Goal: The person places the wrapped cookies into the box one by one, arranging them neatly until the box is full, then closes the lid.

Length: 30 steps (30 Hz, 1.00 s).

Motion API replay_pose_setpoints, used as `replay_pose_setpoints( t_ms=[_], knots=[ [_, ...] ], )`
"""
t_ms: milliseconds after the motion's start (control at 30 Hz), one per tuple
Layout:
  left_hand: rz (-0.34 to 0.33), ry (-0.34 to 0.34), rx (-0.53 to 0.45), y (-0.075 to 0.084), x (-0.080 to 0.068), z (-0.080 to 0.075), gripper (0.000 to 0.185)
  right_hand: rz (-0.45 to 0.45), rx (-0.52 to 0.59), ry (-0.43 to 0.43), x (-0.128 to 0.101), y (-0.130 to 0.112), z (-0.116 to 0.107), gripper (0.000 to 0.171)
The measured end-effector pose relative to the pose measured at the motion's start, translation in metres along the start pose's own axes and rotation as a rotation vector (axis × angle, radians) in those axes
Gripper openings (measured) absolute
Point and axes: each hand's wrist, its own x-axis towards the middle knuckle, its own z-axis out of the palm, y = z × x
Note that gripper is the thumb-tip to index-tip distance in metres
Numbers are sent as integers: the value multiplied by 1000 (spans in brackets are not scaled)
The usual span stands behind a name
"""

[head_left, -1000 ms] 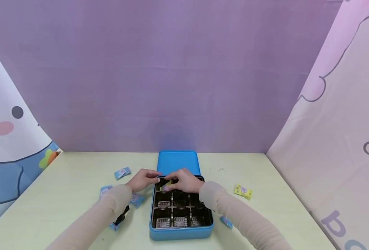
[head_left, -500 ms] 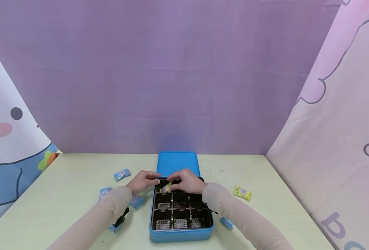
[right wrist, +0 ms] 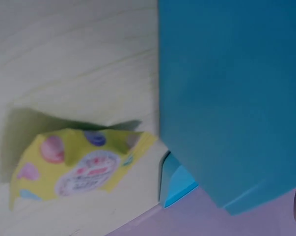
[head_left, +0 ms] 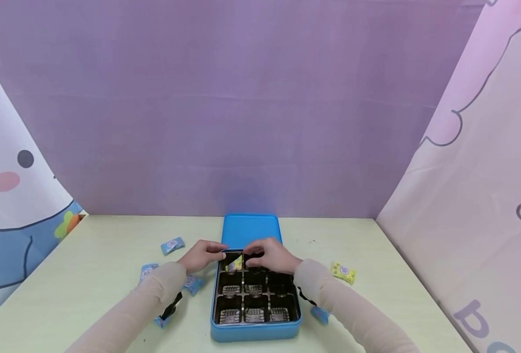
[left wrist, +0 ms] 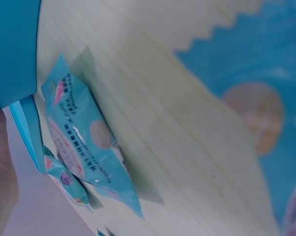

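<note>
Candy in a yellow wrapper [head_left: 235, 264] sits in the far-left compartment of the blue tin [head_left: 256, 329] on the bench [head_left: 110, 245]. My right hand [head_left: 272, 256] hovers just beside it, fingers curled, holding nothing; my left hand [head_left: 204, 255] grips the tin's far-left corner.

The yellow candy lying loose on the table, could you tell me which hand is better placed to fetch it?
Probably the right hand: the loose yellow candy lies on the table on its side of the blue tin, while the left hand rests at the tin's far-left corner.
</note>
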Motion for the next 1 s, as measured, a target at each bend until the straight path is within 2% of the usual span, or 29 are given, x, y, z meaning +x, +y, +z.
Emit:
replay_pose_setpoints(
  t_ms=[300, 600, 1000],
  knots=[
    [-10, 2, -8, 0, 1, -1, 42, 17, 78, 41, -7, 10, -12, 34],
    [-11, 3, -11, -2, 1, 0, 42, 4, 79, 93, -23, 19, -29, 39],
    [-10, 0, -1, 3, 0, -2, 42, 70, 139, 167, -42, 26, -51, 38]
  ],
)
